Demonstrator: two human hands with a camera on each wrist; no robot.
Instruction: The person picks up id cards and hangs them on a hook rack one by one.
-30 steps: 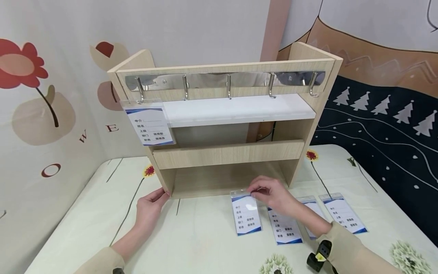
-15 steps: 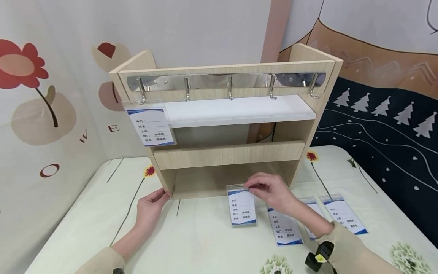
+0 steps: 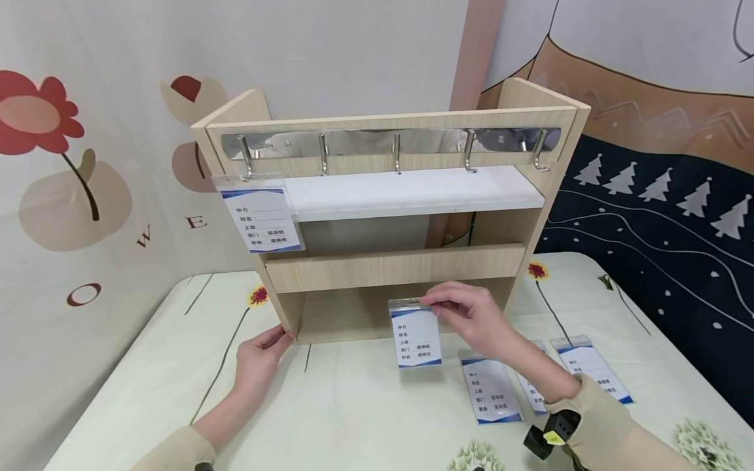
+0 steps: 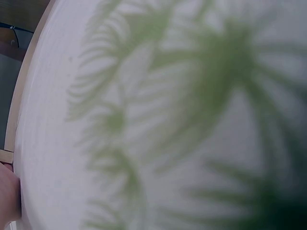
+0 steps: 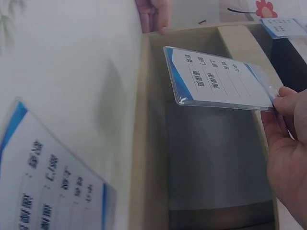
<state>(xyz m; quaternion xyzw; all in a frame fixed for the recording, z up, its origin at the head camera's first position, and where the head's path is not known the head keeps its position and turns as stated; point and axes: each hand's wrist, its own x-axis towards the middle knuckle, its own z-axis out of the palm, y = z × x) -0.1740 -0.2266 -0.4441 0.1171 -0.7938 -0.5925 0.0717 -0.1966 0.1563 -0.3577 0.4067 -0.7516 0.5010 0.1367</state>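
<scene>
Right hand [image 3: 471, 318] pinches badge card [image 3: 415, 335] by its top edge, now lifted off the tabletop [image 3: 353, 418] before the wooden rack [image 3: 389, 261] | left hand [image 3: 259, 360], fingers relaxed, touches the rack's front-left corner | hooks [image 3: 396, 152] above likely next.

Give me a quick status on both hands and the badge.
Right hand pinches badge by its top, lifted off the table. Left hand rests against shelf unit corner. Four hooks free; nothing blocking.
</scene>
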